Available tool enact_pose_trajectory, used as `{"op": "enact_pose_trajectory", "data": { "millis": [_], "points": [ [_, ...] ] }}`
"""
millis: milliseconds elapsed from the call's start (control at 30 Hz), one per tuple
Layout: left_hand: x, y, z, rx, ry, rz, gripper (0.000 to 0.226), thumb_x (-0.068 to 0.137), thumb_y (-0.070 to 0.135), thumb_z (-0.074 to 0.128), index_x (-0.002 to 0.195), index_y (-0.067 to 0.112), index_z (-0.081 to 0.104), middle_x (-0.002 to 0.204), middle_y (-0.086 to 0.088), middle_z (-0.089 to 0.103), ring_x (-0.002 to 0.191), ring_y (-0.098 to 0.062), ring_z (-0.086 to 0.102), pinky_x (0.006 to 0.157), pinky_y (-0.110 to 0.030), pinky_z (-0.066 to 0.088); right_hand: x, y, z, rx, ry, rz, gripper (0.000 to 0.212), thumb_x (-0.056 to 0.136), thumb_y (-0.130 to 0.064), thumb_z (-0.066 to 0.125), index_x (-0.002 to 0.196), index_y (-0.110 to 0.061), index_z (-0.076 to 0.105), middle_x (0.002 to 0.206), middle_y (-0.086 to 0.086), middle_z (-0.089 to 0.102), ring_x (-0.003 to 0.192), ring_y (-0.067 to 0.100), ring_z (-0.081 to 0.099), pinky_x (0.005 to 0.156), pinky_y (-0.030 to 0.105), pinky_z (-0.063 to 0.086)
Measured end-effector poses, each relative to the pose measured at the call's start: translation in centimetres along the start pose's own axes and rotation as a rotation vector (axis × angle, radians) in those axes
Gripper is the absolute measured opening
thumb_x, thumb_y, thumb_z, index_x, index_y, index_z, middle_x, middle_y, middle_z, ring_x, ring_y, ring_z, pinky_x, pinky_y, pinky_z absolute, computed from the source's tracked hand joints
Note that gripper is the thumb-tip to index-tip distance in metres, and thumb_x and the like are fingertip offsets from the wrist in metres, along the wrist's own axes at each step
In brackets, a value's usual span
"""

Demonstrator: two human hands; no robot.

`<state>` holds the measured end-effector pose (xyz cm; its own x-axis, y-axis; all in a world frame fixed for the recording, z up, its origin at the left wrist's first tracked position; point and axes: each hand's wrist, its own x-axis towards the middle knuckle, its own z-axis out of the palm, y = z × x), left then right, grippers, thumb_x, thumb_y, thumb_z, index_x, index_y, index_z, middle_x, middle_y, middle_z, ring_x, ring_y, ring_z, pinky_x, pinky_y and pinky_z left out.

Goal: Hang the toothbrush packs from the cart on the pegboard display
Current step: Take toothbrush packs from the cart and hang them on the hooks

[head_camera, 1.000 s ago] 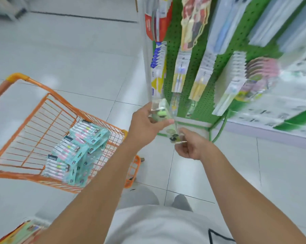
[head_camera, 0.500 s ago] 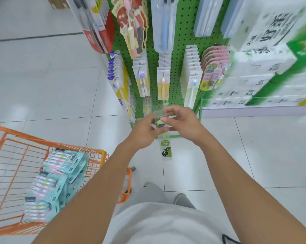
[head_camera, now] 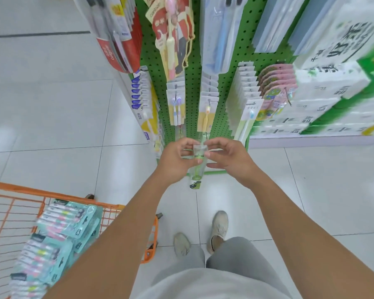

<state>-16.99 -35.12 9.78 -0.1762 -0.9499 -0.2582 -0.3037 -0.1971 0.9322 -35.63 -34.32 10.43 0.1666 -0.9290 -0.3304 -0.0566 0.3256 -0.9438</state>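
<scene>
A clear toothbrush pack [head_camera: 196,175] with a green brush and a cartoon label hangs down between my hands. My left hand [head_camera: 177,160] pinches its top left corner and my right hand [head_camera: 229,158] pinches its top right corner. The pack's top sits just below the lowest hooks of the green pegboard [head_camera: 192,67], under the hanging yellow pack [head_camera: 207,117]. The orange cart [head_camera: 108,210] stands at the lower left, with several teal toothbrush packs [head_camera: 67,223] stacked inside.
Other toothbrush packs fill the pegboard's upper hooks, among them a white row [head_camera: 244,100] and pink round packs [head_camera: 274,87]. Boxed goods [head_camera: 337,83] stack on the shelf to the right. White tiled floor [head_camera: 52,108] surrounds my feet [head_camera: 218,229].
The view turned from the cart to the pegboard. My hands moved from pulling at the pack low near the cart to pinching its top corners close under the lowest hooks.
</scene>
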Motion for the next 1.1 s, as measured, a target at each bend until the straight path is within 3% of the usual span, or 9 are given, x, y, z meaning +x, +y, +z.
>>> {"op": "enact_pose_trajectory", "data": {
  "millis": [100,167,333,533,633,833,967,1100],
  "points": [
    [1.5,-3.5,0.7,-0.044,0.024,-0.084,0.039,0.074,0.002,0.086,0.107,0.013,0.068,0.1,0.003,0.073,0.09,-0.007,0.071,0.083,-0.026,0.056,1.9,3.2,0.3,-0.019,-0.034,0.065,0.031,0.087,-0.003,0.076,0.116,-0.01,0.068,0.109,0.009,0.068,0.096,0.023,0.07,0.084,0.043,0.06],
    [2.6,-6.4,1.9,-0.09,0.05,-0.156,0.042,0.072,0.002,0.087,0.105,0.017,0.066,0.1,0.0,0.072,0.09,-0.012,0.071,0.083,-0.026,0.056,3.3,6.0,0.0,-0.011,-0.02,0.126,0.034,0.085,0.002,0.076,0.116,-0.007,0.067,0.102,0.006,0.068,0.09,0.02,0.068,0.083,0.043,0.06],
    [6.4,-13.0,5.7,-0.195,0.069,-0.211,0.038,0.075,0.004,0.084,0.104,0.019,0.065,0.103,-0.013,0.072,0.1,-0.03,0.071,0.096,-0.042,0.055,7.6,12.7,-1.8,0.015,0.056,0.211,0.027,0.087,0.002,0.073,0.112,-0.004,0.068,0.102,0.01,0.067,0.082,0.018,0.069,0.081,0.038,0.06],
    [13.6,-17.6,8.7,-0.25,0.06,-0.17,0.029,0.09,-0.006,0.066,0.114,0.01,0.063,0.102,0.0,0.07,0.091,0.002,0.066,0.08,-0.011,0.05,13.9,18.4,-3.7,0.099,0.186,0.178,0.021,0.089,-0.003,0.073,0.104,-0.018,0.07,0.104,0.003,0.071,0.089,0.015,0.071,0.086,0.038,0.06],
    [16.6,-18.9,9.7,-0.218,0.059,-0.182,0.029,0.093,-0.003,0.064,0.12,0.009,0.063,0.108,-0.002,0.067,0.094,-0.003,0.065,0.077,-0.007,0.05,16.6,20.1,-4.1,0.108,0.242,0.17,0.02,0.09,-0.004,0.073,0.102,-0.021,0.07,0.096,-0.007,0.07,0.077,0.001,0.069,0.085,0.036,0.06],
    [20.2,-20.9,10.8,-0.136,0.068,-0.245,0.042,0.095,0.003,0.063,0.137,0.003,0.055,0.13,-0.009,0.063,0.114,-0.018,0.063,0.088,-0.012,0.049,19.8,22.3,-4.6,0.139,0.284,0.204,0.019,0.091,-0.005,0.072,0.099,-0.022,0.069,0.095,-0.006,0.069,0.083,0.006,0.068,0.092,0.041,0.059],
    [21.5,-21.2,11.2,-0.143,0.093,-0.252,0.036,0.096,0.0,0.062,0.131,0.002,0.058,0.123,-0.011,0.065,0.102,-0.014,0.062,0.071,-0.002,0.048,21.3,22.9,-5.1,0.12,0.298,0.213,0.021,0.091,-0.007,0.072,0.109,-0.018,0.068,0.103,-0.003,0.069,0.087,0.008,0.068,0.092,0.039,0.059],
    [22.5,-22.0,11.4,-0.146,0.117,-0.266,0.039,0.096,0.003,0.063,0.135,0.002,0.056,0.128,-0.012,0.063,0.107,-0.015,0.06,0.073,-0.002,0.048,22.6,23.5,-5.4,0.096,0.297,0.217,0.025,0.091,-0.008,0.072,0.112,-0.019,0.066,0.103,-0.005,0.067,0.087,0.004,0.067,0.09,0.035,0.059]
  ]
}}
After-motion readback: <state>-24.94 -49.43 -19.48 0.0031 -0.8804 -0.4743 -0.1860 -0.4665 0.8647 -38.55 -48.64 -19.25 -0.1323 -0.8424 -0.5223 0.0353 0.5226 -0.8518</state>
